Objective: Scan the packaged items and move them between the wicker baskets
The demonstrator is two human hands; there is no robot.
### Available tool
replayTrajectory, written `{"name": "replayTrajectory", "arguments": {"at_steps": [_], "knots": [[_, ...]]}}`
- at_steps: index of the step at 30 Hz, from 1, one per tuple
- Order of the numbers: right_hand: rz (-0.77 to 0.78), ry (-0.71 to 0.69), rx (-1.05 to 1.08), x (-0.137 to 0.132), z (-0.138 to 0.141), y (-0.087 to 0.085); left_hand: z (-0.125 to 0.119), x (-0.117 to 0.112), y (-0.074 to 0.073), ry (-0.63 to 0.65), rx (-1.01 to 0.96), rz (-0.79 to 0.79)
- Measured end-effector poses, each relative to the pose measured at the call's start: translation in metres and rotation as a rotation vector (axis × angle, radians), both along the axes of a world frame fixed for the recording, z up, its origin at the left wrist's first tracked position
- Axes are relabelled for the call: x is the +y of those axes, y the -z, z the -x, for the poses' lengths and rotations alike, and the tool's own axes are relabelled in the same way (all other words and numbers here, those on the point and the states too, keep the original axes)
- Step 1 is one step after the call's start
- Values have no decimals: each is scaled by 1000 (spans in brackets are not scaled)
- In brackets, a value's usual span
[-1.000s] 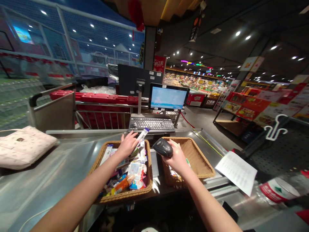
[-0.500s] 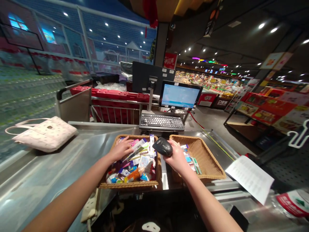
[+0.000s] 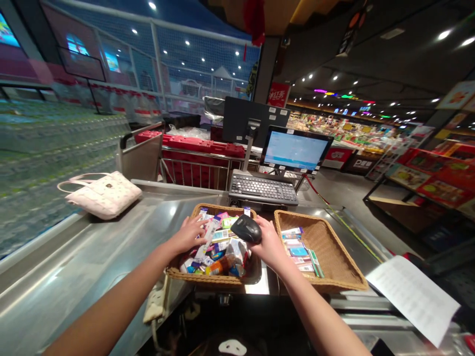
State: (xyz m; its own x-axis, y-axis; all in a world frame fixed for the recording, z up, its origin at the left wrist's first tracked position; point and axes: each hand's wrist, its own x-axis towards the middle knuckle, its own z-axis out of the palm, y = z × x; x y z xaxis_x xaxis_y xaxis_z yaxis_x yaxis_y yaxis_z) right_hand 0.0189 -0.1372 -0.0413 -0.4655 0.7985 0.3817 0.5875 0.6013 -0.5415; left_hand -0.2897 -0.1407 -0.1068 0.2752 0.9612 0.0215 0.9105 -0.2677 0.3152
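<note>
Steel counter [image 3: 92,257], glossy black rounded scanner [image 3: 246,228]

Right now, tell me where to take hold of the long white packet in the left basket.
Pinch its two long edges near the middle, coming from above: the long white packet lies flat and slanted atop the pile in the left basket.

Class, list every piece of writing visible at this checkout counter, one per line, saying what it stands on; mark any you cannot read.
Nothing here reads clearly.
Red hanging sign: white characters, too blurred.
Lit monitor screen: print too small.
White printed sheet: rows of print, too small.
Colourful packets in the left wicker basket: labels too small.
Black handheld scanner in the right hand: no lettering visible.
</note>
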Motion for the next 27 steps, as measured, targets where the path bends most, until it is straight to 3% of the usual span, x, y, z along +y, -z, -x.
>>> {"name": "replayTrajectory", "arguments": {"at_steps": [7,12,20,27], "knots": [[23,-8,-12,4,6,1,-6,0,-13,-97,-37,-108],[-14,46,-3,9,-15,2,-39,19,-28,-8,-66,-167],[-69,258,32,13,-88,0,-146,60,-38,268,-82,-190],[-58,468,26,24,-159,-3,-251,97,-26,456,-13,-176]]}}
